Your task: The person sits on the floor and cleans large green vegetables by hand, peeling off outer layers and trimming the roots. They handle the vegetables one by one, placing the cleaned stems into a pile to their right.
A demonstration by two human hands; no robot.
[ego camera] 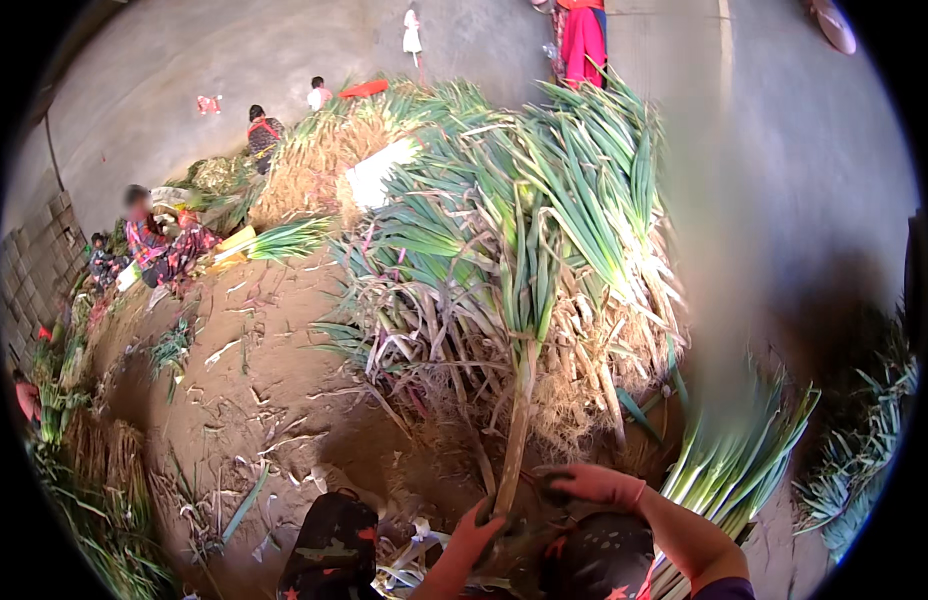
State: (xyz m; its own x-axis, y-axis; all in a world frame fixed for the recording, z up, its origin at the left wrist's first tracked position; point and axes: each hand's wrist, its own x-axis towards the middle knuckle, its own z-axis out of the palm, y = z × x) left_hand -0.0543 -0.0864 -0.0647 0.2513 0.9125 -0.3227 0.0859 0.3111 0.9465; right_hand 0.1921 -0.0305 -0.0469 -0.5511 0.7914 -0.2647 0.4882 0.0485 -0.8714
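A large green onion (518, 427) stands nearly upright before me, its green leaves leaning against the heap behind. My left hand (475, 534), in a pink glove with a dark palm, grips the lower end of its pale brown stalk. Just right of the stalk is my right hand (595, 484), gloved alike and turned palm down. Its dark fingers blend into the shadow, so I cannot tell whether they hold anything. Peeled husks (411, 559) lie between my knees. By my right arm leans a bundle of cleaned green onions (708, 480) with white stalks.
A big heap of unpeeled green onions (449, 247) rises ahead, roots outward. Dry leaf scraps litter the earthen floor (276, 360). Several people sit along the left, one person (160, 240) beside cleaned onions. Another person (582, 45) stands behind the heap. More onions (858, 457) lie at far right.
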